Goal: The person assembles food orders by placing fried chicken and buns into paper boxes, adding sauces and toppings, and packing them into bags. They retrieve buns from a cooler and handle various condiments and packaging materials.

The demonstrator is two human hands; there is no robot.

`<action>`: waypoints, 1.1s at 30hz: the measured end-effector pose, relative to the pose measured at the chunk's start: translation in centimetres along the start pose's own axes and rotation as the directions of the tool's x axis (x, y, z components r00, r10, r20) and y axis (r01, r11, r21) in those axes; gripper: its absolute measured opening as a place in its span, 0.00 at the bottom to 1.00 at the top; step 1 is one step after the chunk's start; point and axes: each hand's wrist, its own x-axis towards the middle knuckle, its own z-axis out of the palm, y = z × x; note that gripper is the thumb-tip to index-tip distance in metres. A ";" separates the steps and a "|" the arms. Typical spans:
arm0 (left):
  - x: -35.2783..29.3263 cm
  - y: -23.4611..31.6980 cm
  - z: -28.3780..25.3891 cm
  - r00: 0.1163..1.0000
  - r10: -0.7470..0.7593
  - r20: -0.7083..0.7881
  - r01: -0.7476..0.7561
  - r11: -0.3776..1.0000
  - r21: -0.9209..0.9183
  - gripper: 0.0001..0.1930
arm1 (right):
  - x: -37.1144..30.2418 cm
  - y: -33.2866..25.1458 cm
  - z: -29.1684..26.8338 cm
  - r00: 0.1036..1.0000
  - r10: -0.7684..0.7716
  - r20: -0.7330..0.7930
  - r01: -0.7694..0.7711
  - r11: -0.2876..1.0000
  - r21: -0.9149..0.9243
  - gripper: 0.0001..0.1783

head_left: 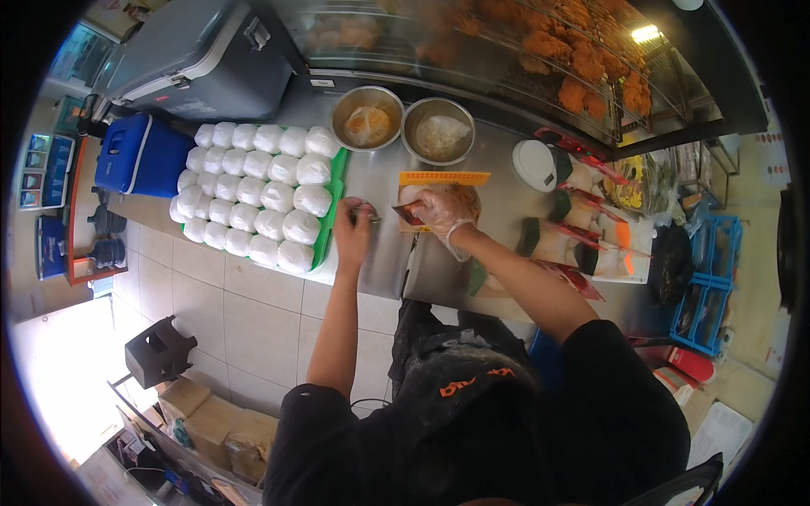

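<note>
**Black shirt (363, 455) nearest, metal counter (384, 261) beyond**

Right hand (445, 212), clear glove on, fingers pinching small dark-red packet (408, 213) at left end of open yellow box (447, 178) on counter. Left hand (354, 223) curled beside green tray (332, 202) of white wrapped bundles (245, 187); can't tell if its fingers grip anything. Two metal bowls (341, 122) just past box. Fried food (586, 67) in case above.

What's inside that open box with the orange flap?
Beside the gloved right hand, something brownish shows in the box, too blurred to name. That hand, holding a small reddish packet, covers the middle, so whatever lies beneath it can't be seen.
</note>
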 end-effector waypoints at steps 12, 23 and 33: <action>0.6 -3.0 4.3 0.937 -0.212 0.279 0.213 0.977 0.025 0.23 | -1.4 2.3 0.9 0.976 -0.136 0.170 0.175 0.954 -0.243 0.06; 2.3 -3.4 4.9 0.930 -0.217 0.298 0.179 0.972 0.149 0.21 | 0.0 -1.0 4.3 0.951 0.220 0.219 -0.077 0.850 -0.521 0.13; 3.4 3.8 2.6 0.950 0.158 0.269 -0.130 0.984 -0.118 0.08 | 1.3 -1.4 -2.4 0.997 0.014 0.070 0.012 0.931 -0.364 0.16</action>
